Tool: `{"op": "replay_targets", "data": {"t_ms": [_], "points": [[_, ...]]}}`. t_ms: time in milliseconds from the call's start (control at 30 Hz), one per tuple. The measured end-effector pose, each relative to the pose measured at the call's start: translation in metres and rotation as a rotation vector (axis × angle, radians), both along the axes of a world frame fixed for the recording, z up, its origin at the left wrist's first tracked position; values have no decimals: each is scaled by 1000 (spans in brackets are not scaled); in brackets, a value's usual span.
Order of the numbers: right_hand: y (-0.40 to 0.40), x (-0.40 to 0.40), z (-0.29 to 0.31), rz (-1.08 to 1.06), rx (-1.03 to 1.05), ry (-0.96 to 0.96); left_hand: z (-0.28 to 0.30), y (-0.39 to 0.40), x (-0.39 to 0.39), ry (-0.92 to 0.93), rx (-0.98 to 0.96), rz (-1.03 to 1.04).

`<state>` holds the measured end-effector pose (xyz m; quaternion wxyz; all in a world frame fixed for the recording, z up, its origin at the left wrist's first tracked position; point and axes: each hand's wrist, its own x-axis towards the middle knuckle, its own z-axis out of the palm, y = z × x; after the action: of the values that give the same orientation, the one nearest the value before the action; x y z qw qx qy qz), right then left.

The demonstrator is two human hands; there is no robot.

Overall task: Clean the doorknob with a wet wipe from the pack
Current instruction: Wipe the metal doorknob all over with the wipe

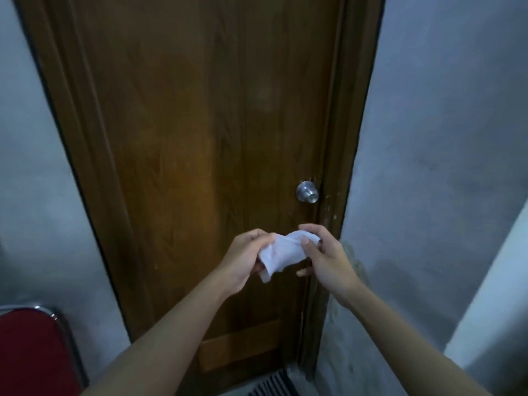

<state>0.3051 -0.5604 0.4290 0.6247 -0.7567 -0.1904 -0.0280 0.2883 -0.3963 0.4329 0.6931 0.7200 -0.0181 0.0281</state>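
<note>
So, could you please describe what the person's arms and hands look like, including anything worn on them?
Both forearms are bare right down to the bottom edge of the head view, with no sleeves showing. The left hand and the right hand wear no gloves, and no rings, watch or bracelets can be seen. The fingernails look short and unpainted.

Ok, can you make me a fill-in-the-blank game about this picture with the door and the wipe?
1. The white wipe is held by ____ hands, the left hand and the right hand.
2. The shiny doorknob sits near the ____ edge of the brown door.
3. The wipe is ____ the doorknob, not touching it.
4. The chair in the bottom left corner has a ____ seat.

Missing words: both; right; below; red
</note>
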Motion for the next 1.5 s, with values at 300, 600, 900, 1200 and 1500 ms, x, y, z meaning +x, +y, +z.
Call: {"op": "replay_targets", "data": {"t_ms": [300, 600, 900, 1200, 1500], "points": [[-3, 75, -1, -342, -183, -110, 19, -6, 77, -80, 82, -63], [5, 160, 13, -9, -47, -108, 41, -9, 192, -163, 171, -139], [-9, 243, 31, -164, 125, -19, 52, 4, 280, -204, 120, -248], [-12, 295, 36, -45, 416, 46, 54, -7, 334, -336, 434, -325], [-26, 319, 37, -70, 489, 5, 58, -22, 352, -400, 429, -296]]}}
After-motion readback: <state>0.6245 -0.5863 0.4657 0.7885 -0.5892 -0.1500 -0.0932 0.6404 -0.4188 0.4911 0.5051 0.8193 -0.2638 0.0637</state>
